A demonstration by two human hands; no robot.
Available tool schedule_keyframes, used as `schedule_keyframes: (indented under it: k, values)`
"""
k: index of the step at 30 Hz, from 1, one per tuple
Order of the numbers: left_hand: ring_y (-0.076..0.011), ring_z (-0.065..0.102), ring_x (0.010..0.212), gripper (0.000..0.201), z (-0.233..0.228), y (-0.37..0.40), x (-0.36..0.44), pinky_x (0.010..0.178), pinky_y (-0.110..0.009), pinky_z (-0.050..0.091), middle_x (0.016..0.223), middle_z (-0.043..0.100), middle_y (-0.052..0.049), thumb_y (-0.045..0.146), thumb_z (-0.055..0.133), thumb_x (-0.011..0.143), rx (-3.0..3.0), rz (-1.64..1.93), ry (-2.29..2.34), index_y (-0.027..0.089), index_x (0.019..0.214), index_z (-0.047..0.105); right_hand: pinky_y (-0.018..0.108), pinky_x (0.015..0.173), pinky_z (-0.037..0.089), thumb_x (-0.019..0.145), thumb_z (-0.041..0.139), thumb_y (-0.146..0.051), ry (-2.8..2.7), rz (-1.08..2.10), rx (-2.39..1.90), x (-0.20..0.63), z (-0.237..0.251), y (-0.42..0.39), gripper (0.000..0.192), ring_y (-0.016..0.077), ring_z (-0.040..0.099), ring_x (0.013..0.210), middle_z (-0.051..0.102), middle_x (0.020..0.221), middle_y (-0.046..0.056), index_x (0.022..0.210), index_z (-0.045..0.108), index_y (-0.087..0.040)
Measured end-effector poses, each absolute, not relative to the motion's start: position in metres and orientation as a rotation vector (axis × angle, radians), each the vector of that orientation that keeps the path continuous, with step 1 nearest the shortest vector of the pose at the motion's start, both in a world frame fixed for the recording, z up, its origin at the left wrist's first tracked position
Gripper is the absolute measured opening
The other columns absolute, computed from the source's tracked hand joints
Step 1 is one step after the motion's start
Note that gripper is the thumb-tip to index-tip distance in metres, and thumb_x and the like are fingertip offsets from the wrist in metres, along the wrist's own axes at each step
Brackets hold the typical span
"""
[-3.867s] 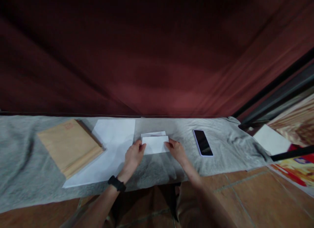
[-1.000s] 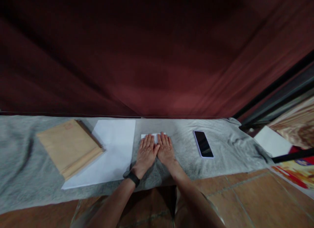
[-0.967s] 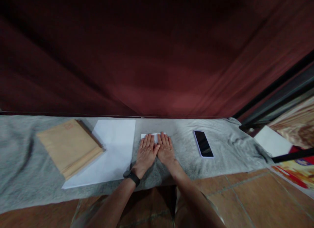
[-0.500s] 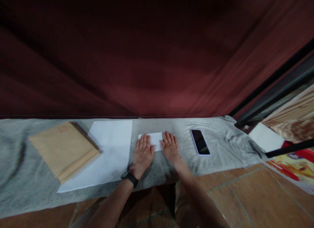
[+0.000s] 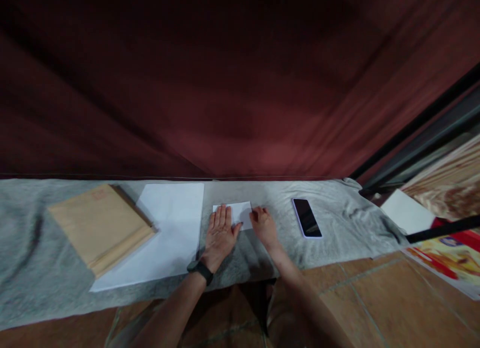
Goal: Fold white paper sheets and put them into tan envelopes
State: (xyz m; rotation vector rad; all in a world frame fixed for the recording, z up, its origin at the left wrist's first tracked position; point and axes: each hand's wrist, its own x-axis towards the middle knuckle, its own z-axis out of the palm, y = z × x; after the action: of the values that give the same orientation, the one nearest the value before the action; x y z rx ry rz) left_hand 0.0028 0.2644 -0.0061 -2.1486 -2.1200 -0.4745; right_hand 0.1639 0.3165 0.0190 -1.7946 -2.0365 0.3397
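Note:
A small folded white paper [image 5: 242, 214] lies on the grey cloth in front of me. My left hand [image 5: 220, 235] rests flat over its left part, fingers stretched out and thumb apart, with a dark band on the wrist. At the paper's right edge, my right hand [image 5: 264, 227] has its fingers curled in and closed. Whether it pinches the paper's edge is hidden by the fingers.
Left of my hands lies a large white sheet [image 5: 170, 238], partly under a brown envelope stack [image 5: 101, 225]. A phone [image 5: 307, 218] lies to the right on the grey cloth [image 5: 345, 223]. A dark red curtain [image 5: 240, 113] hangs behind; black bars [image 5: 442, 230] stand at right.
My right hand has gone from lying flat on the paper to curled fingers at its right edge. The left hand stays flat on the paper.

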Motion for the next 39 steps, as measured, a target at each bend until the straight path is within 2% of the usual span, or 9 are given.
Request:
schedule_keyframes:
  k: [6, 12, 17, 20, 23, 28, 31, 36, 39]
  values:
    - [-0.031, 0.029, 0.153, 0.069, -0.008, 0.264, 0.002, 0.124, -0.05, 0.025, 0.162, 0.033, -0.021, 0.049, 0.037, 0.101, -2.153, -0.551, -2.109, 0.005, 0.154, 0.038, 0.024, 0.064, 0.046, 0.088, 0.063, -0.027, -1.712, 0.798, -1.677, 0.161, 0.012, 0.327, 0.011, 0.0181, 0.067, 0.074, 0.071, 0.077, 0.003, 0.088, 0.07, -0.019]
    - [-0.0325, 0.031, 0.152, 0.069, -0.008, 0.267, -0.002, 0.123, -0.054, 0.028, 0.159, 0.038, -0.023, 0.05, 0.033, 0.103, -2.218, -0.727, -2.117, 0.003, 0.152, 0.041, 0.022, 0.052, 0.041, 0.085, 0.059, -0.041, -1.591, 1.04, -1.426, 0.161, 0.012, 0.34, 0.026, 0.0143, 0.056, 0.056, 0.061, 0.059, -0.003, 0.07, 0.067, -0.02]
    - [-0.0303, 0.028, 0.153, 0.065, 0.015, 0.281, -0.019, 0.123, -0.052, 0.031, 0.163, 0.032, -0.022, 0.047, 0.031, 0.104, -2.075, -1.231, -2.281, 0.007, 0.155, 0.035, 0.024, 0.064, 0.046, 0.085, 0.058, -0.048, -1.321, 1.006, -1.189, 0.168, 0.035, 0.343, 0.029, 0.0155, 0.057, 0.068, 0.066, 0.074, -0.001, 0.086, 0.068, -0.02]
    - [-0.0283, 0.021, 0.156, 0.073, 0.031, 0.288, -0.037, 0.125, -0.049, 0.028, 0.169, 0.02, -0.017, 0.049, 0.046, 0.099, -1.882, -1.542, -2.294, 0.016, 0.16, 0.023, 0.027, 0.076, 0.048, 0.083, 0.063, -0.043, -1.291, 1.069, -1.075, 0.175, 0.046, 0.339, 0.024, 0.0173, 0.061, 0.078, 0.069, 0.083, 0.0, 0.09, 0.068, -0.021]
    - [-0.0271, 0.027, 0.154, 0.079, 0.04, 0.289, -0.051, 0.123, -0.048, 0.031, 0.167, 0.026, -0.015, 0.044, 0.058, 0.093, -1.988, -1.636, -2.208, 0.021, 0.159, 0.024, 0.03, 0.082, 0.05, 0.082, 0.063, -0.038, -1.298, 1.168, -1.023, 0.179, 0.049, 0.334, 0.019, 0.0191, 0.064, 0.084, 0.071, 0.086, 0.0, 0.09, 0.067, -0.022]
    - [-0.0246, 0.043, 0.145, 0.055, 0.054, 0.278, -0.055, 0.121, -0.046, 0.036, 0.156, 0.048, -0.007, 0.025, 0.054, 0.09, -2.447, -1.156, -1.843, 0.025, 0.145, 0.053, 0.034, 0.092, 0.05, 0.082, 0.053, -0.031, -1.412, 1.168, -1.001, 0.184, 0.05, 0.327, 0.013, 0.0243, 0.065, 0.113, 0.073, 0.117, 0.008, 0.082, 0.063, -0.022]
    - [-0.0222, 0.052, 0.138, 0.055, 0.059, 0.267, -0.053, 0.121, -0.045, 0.036, 0.146, 0.06, -0.003, 0.012, 0.044, 0.088, -2.556, -0.786, -1.666, 0.029, 0.136, 0.063, 0.033, 0.088, 0.052, 0.079, 0.052, -0.028, -1.462, 1.193, -1.027, 0.189, 0.047, 0.33, 0.014, 0.024, 0.066, 0.113, 0.071, 0.127, 0.009, 0.078, 0.064, -0.021]
    - [-0.0226, 0.054, 0.137, 0.059, 0.036, 0.251, -0.052, 0.117, -0.041, 0.041, 0.147, 0.058, -0.009, 0.004, 0.04, 0.085, -2.615, -0.531, -1.611, 0.02, 0.137, 0.063, 0.039, 0.097, 0.051, 0.079, 0.048, -0.024, -1.474, 1.003, -1.227, 0.2, 0.032, 0.345, 0.023, 0.0233, 0.07, 0.105, 0.077, 0.11, 0.007, 0.074, 0.07, -0.021]
    - [-0.0206, 0.054, 0.137, 0.06, 0.016, 0.244, -0.054, 0.116, -0.039, 0.042, 0.147, 0.059, -0.009, 0.003, 0.043, 0.083, -2.688, -0.466, -1.607, 0.021, 0.137, 0.063, 0.04, 0.1, 0.052, 0.086, 0.044, -0.023, -1.526, 0.881, -1.285, 0.197, 0.027, 0.342, 0.032, 0.0221, 0.07, 0.106, 0.078, 0.105, 0.006, 0.089, 0.076, -0.021]
